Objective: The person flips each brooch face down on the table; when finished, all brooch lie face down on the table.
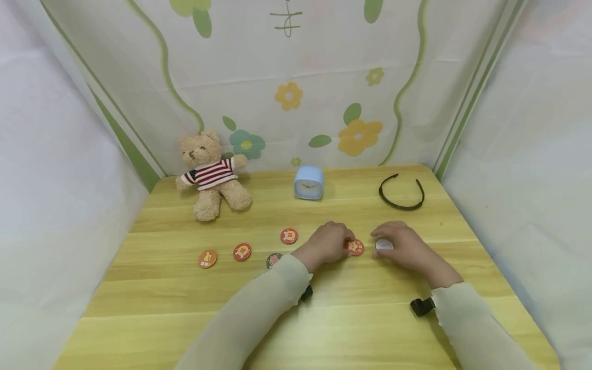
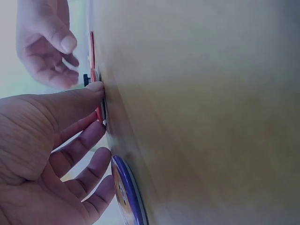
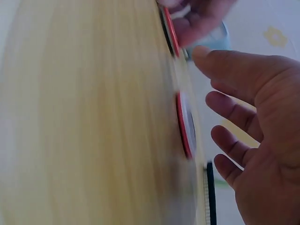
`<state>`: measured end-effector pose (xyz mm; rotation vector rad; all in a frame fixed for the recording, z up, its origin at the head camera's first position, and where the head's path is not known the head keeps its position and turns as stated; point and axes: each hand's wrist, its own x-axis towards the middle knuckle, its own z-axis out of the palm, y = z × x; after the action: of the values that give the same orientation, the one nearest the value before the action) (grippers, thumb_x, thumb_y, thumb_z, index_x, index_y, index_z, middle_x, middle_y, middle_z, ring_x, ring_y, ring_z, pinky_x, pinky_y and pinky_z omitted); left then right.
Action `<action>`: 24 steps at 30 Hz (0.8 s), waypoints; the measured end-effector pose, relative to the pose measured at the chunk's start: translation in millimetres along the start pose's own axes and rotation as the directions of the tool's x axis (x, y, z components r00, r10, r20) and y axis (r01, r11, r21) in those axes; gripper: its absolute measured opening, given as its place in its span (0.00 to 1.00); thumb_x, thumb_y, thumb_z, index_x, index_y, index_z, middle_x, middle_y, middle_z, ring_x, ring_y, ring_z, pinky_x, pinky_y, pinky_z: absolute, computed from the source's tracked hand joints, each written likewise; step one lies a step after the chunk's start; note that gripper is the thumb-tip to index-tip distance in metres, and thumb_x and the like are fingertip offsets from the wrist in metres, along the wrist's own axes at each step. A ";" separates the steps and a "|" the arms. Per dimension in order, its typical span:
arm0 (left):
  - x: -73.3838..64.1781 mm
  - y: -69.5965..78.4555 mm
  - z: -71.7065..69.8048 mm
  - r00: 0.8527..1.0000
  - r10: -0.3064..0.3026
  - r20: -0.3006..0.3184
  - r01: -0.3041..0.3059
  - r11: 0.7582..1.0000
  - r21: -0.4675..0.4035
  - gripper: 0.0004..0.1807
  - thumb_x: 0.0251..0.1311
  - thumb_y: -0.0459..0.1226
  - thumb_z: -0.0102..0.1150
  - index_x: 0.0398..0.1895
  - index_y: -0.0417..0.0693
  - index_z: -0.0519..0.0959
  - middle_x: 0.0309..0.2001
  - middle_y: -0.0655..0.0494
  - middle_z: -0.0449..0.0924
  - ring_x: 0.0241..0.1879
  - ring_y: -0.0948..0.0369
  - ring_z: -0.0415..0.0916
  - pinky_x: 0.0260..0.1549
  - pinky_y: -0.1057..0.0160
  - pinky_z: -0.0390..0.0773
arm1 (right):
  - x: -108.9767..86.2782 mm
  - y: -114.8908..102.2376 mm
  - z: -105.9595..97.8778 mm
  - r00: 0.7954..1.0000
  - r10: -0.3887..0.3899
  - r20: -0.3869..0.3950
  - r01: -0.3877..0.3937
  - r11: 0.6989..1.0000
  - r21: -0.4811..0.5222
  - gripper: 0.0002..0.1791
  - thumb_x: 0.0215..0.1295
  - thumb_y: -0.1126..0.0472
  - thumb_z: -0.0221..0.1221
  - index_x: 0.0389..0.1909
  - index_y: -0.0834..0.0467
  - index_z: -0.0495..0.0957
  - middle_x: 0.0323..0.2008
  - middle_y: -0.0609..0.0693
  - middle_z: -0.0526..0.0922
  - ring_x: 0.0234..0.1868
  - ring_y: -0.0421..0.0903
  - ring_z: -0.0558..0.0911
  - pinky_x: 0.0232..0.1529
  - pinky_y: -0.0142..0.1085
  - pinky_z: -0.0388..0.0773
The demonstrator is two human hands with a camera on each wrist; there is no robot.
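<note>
My left hand (image 1: 327,243) pinches a red round badge (image 1: 355,247) by its edge, thumb on one side and index finger on the other. In the left wrist view a purple-rimmed badge (image 2: 127,192) lies on the table right by the other fingertips of this hand. Just right of the red badge, my right hand (image 1: 403,245) is held around a badge with a white face (image 1: 384,245). The right wrist view shows that red-edged white badge (image 3: 186,125) flat on the table, apart from the relaxed, spread right fingers (image 3: 234,110).
Left of my hands lie an orange badge (image 1: 207,258), two red badges, one nearer (image 1: 242,252) and one farther (image 1: 289,236), and a dark green badge (image 1: 274,260) partly behind the left sleeve. Farther back are a teddy bear (image 1: 215,174), a blue clock (image 1: 309,183) and a black headband (image 1: 402,206).
</note>
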<state>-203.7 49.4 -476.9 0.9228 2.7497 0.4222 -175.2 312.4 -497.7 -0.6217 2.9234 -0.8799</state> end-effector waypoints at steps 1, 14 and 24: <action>0.6 -0.2 1.0 1.000 0.002 -0.003 -0.002 1.000 -0.004 0.20 0.70 0.46 0.75 0.63 0.63 0.88 0.60 0.65 0.88 0.62 0.58 0.80 0.68 0.58 0.76 | 3.8 -3.7 3.6 1.000 -0.026 0.007 0.026 1.000 -0.009 0.23 0.63 0.53 0.80 0.57 0.53 0.89 0.59 0.51 0.88 0.68 0.61 0.78 0.70 0.64 0.73; 0.9 -1.8 2.5 0.999 0.042 -0.034 -0.042 0.999 -0.020 0.12 0.72 0.47 0.73 0.55 0.63 0.93 0.54 0.68 0.91 0.55 0.62 0.83 0.62 0.60 0.79 | 14.1 -20.3 19.0 0.990 -0.137 0.033 0.139 0.988 -0.062 0.13 0.69 0.57 0.75 0.53 0.50 0.92 0.53 0.45 0.92 0.60 0.55 0.84 0.64 0.58 0.79; 0.7 -7.0 -6.4 0.986 0.091 -0.141 -0.089 0.996 0.025 0.12 0.82 0.43 0.60 0.47 0.61 0.94 0.43 0.67 0.92 0.38 0.69 0.83 0.47 0.65 0.83 | 15.3 -22.8 13.2 0.998 -0.049 -0.046 0.049 0.999 -0.004 0.13 0.77 0.59 0.67 0.58 0.48 0.90 0.51 0.45 0.91 0.57 0.53 0.86 0.58 0.57 0.83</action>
<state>-210.0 43.2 -473.3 1.0640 2.8511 0.4967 -179.0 282.3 -495.1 -0.6857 2.9623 -0.9069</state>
